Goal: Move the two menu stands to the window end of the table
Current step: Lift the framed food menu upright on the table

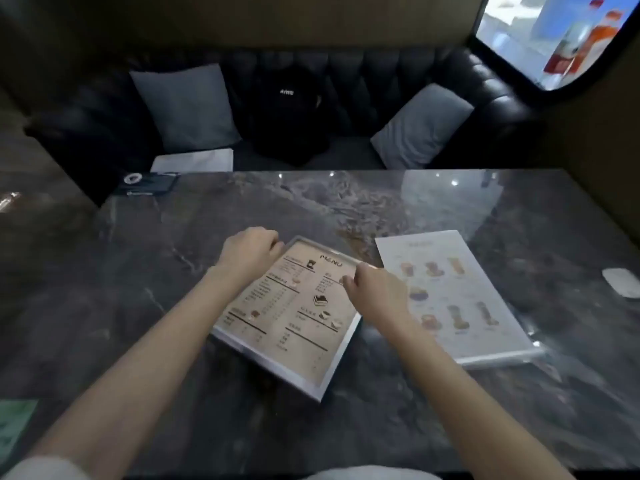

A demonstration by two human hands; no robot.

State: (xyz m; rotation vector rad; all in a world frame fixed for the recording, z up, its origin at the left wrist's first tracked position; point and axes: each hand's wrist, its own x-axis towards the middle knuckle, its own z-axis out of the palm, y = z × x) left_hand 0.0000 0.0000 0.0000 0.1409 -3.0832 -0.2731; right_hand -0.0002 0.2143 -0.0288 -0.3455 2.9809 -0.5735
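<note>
A beige menu stand [294, 317] in a clear acrylic frame lies tilted in the middle of the dark marble table [173, 271]. My left hand [251, 252] grips its top left corner. My right hand [372, 294] holds its upper right edge, fingers curled over the rim. A second menu stand [457, 296], white with drink pictures, lies flat just to the right, apart from both hands. The window [568, 32] is at the upper right, beyond the table's right end.
A black sofa [346, 81] with two grey cushions and a black backpack [287, 112] runs behind the table. A dark booklet [149, 183] sits at the table's far left corner. A small white object [621, 282] lies near the right edge.
</note>
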